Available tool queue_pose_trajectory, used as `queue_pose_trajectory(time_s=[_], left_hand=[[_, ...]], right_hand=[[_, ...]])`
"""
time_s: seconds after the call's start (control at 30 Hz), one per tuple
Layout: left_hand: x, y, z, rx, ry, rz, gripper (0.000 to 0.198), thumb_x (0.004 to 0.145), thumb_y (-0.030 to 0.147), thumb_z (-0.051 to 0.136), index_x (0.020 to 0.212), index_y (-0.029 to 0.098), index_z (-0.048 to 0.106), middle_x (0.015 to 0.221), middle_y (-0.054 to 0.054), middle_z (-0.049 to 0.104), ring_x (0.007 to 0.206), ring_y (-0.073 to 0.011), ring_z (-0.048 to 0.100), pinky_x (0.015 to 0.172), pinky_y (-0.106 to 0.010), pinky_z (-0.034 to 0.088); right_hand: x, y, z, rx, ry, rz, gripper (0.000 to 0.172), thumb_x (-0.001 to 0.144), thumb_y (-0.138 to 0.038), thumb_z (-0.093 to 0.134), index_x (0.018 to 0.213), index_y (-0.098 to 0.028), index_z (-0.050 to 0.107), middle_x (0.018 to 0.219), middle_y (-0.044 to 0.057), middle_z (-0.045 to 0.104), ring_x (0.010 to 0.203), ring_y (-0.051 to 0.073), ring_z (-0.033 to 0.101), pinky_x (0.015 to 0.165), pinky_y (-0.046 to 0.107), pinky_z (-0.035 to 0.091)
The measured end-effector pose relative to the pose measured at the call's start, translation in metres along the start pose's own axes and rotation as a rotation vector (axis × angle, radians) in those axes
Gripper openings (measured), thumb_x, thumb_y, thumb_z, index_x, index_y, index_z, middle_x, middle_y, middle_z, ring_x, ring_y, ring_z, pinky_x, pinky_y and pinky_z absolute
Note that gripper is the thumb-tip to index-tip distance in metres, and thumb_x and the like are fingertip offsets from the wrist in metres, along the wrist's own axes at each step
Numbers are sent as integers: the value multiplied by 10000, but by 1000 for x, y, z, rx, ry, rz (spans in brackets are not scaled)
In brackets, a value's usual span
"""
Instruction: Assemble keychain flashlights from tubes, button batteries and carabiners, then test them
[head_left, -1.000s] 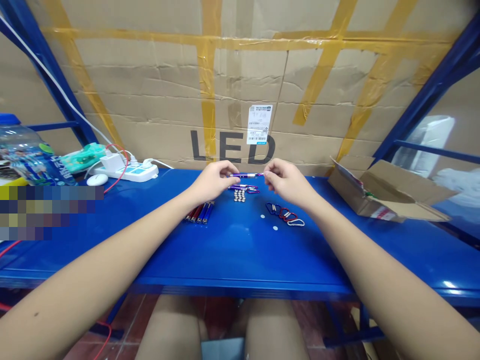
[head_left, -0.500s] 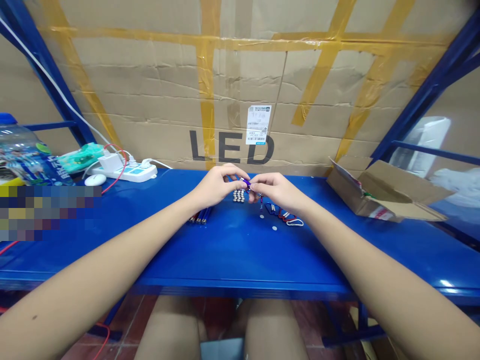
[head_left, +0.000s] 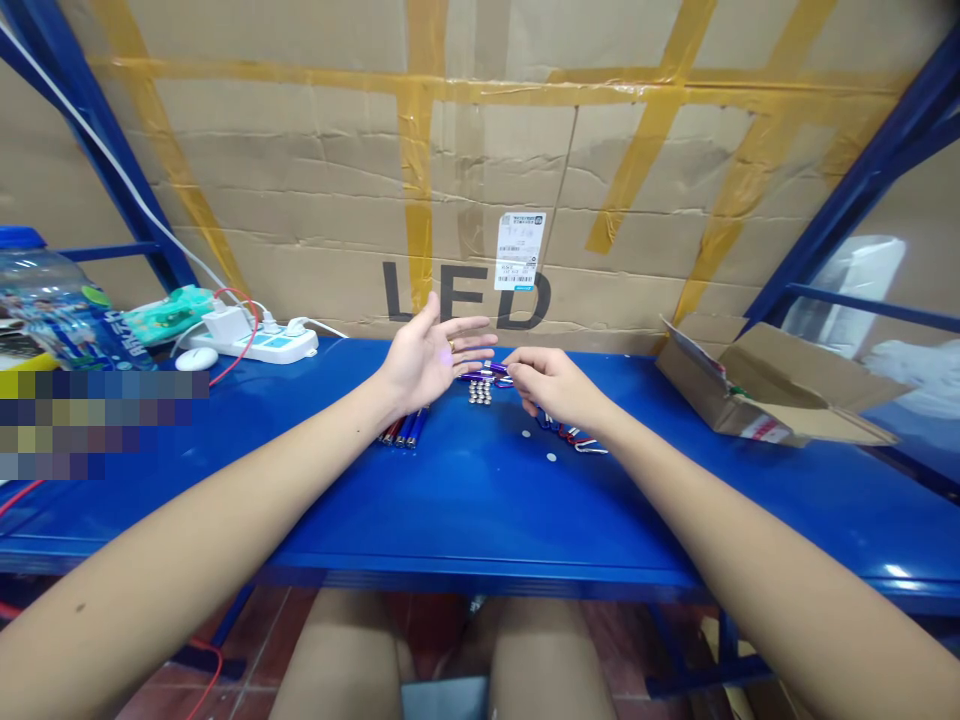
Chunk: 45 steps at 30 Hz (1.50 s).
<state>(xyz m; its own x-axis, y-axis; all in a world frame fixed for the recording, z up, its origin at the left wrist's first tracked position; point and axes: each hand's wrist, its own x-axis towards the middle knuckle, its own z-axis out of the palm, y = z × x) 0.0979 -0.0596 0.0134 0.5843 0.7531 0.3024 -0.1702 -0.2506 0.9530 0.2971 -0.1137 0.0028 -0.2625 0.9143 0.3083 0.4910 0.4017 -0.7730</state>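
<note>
My left hand (head_left: 431,355) is raised above the blue table (head_left: 465,500) with the palm turned right and the fingers spread; a small bright spot shows on the palm. My right hand (head_left: 551,387) is closed in a pinch on a small purple flashlight (head_left: 491,369) whose tip points at the left palm. Below the hands lie a cluster of silver button cells (head_left: 480,392), a row of red and blue flashlight bodies (head_left: 403,429) and several coloured carabiners (head_left: 581,438), partly hidden by my right hand.
A white power strip (head_left: 255,345) with plugs and a red wire, a white mouse (head_left: 196,358) and a water bottle (head_left: 45,300) stand at the left. An open cardboard box (head_left: 757,385) lies at the right. A taped carton marked LED (head_left: 465,200) forms the back wall.
Both hands held the purple flashlight together before. My left hand has let go, lifted and opened, while my right hand keeps the flashlight aimed at the palm.
</note>
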Motion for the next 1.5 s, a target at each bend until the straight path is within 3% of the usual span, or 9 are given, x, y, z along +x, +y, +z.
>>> queue_pose_trajectory(time_s=[0.47, 0.63, 1.03, 1.2, 1.5], left_hand=[[3, -11, -13, -141, 7, -104, 886, 827, 818, 271, 1299, 134, 579, 1322, -209, 621, 1198, -347, 596, 958, -462, 492], [2, -7, -17, -115, -2, -93, 884, 815, 833, 250, 1248, 146, 601, 1325, -207, 619, 1188, -352, 605, 917, -462, 515], [-2, -5, -10, -279, -63, -148, 717, 853, 754, 359, 1089, 156, 676, 1166, -195, 692, 1078, -329, 648, 864, -456, 531], [-2, -5, -9, -286, -61, -146, 716, 851, 764, 366, 1061, 155, 681, 1114, -193, 705, 1051, -324, 656, 845, -454, 530], [0, -8, -10, -404, -74, -168, 693, 889, 707, 380, 1075, 109, 676, 1058, -185, 703, 948, -280, 645, 817, -401, 501]], right_hand=[[-3, -6, 1, -21, -25, -14, 166, 888, -280, 468, 765, -197, 542, 471, -54, 469, 416, 126, 474, 464, 266, 366], [-4, -9, 2, 5, -33, 4, 161, 874, -292, 480, 825, -184, 588, 507, -59, 467, 432, 124, 476, 479, 269, 383], [-4, -9, 2, -105, 54, -100, 211, 869, -324, 492, 749, -181, 592, 558, -37, 482, 536, 128, 435, 548, 273, 340], [-4, -14, 3, -101, 48, -142, 184, 830, -324, 545, 829, -165, 638, 685, -5, 583, 596, 134, 477, 593, 281, 379], [-6, -16, -3, -70, 58, -103, 189, 805, -220, 511, 926, -159, 643, 628, -25, 552, 569, 131, 481, 580, 279, 386]])
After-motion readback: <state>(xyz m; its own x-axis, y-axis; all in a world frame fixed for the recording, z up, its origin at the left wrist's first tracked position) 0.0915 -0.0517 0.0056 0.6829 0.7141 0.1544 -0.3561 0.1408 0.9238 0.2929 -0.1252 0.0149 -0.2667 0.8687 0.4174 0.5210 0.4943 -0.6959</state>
